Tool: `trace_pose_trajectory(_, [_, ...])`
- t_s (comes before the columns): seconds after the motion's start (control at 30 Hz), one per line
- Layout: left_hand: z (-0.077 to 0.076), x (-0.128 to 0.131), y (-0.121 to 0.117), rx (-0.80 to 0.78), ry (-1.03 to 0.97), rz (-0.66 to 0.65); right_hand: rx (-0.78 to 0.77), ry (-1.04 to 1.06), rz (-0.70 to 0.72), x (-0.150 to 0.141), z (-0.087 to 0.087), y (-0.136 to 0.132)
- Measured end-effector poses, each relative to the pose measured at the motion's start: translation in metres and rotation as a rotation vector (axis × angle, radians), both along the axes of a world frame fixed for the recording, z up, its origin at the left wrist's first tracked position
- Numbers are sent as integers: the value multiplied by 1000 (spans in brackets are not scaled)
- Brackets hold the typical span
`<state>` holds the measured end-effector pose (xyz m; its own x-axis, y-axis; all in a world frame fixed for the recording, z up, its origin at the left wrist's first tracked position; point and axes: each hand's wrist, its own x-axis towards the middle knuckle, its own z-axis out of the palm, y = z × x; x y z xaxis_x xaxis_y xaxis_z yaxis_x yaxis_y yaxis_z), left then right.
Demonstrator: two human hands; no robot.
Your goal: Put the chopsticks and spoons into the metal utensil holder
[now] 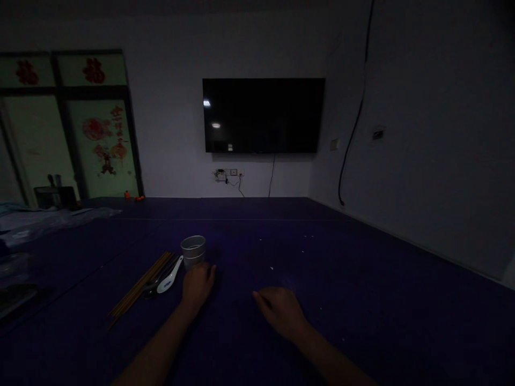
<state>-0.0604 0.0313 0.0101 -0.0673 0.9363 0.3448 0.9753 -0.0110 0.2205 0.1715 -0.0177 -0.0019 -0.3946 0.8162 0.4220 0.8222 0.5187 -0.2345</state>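
Note:
My left hand [197, 285] rests on the purple table just in front of a grey metal-looking cup [193, 252], its fingers curled in and hiding the cup's lower part. Whether it touches the cup I cannot tell. Beside it on the left lie a white ceramic spoon [171, 276] with a blue pattern, some dark spoons [155, 287] and several wooden chopsticks [139, 288]. My right hand [282, 311] lies on the table farther right, loosely closed, thumb pointing left, with nothing visible in it.
Small white scraps [271, 268] dot the purple tabletop [362, 300]. Clear plastic wrap [60, 222] and a dark holder with utensils [56, 194] are at the far left. A television [265, 115] hangs on the wall beyond, and a cable [352, 139] runs down the right wall.

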Motion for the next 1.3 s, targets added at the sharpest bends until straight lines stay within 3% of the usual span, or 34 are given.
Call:
trace_pose_trajectory(0.33, [-5, -19, 14, 155, -34, -24, -31, -25, -18, -1, 3, 0])
trace_pose_trajectory(0.47, [-1, -4, 5, 333, -8, -222, -39, -27, -31, -2, 5, -2])
trace_pose_trajectory(0.63, [-6, 39, -25, 511, 138, -540, -53, 25, -39, -3, 5, -2])
trace_pose_trajectory(0.73, [-15, 59, -44, 465, 230, -691, -49, 39, -21, -3, 4, -2])
trace_pose_trajectory(0.87, [-21, 65, -56, 285, 304, -744, -51, -10, -54, -3, 6, -4])
trace_pose_trajectory(1.03, [-11, 59, -52, 62, 267, -667, -94, -110, -102, -4, 9, -5])
trace_pose_trajectory(1.3, [-3, 54, -48, -13, 229, -576, -100, -121, -97, -4, 9, -6])
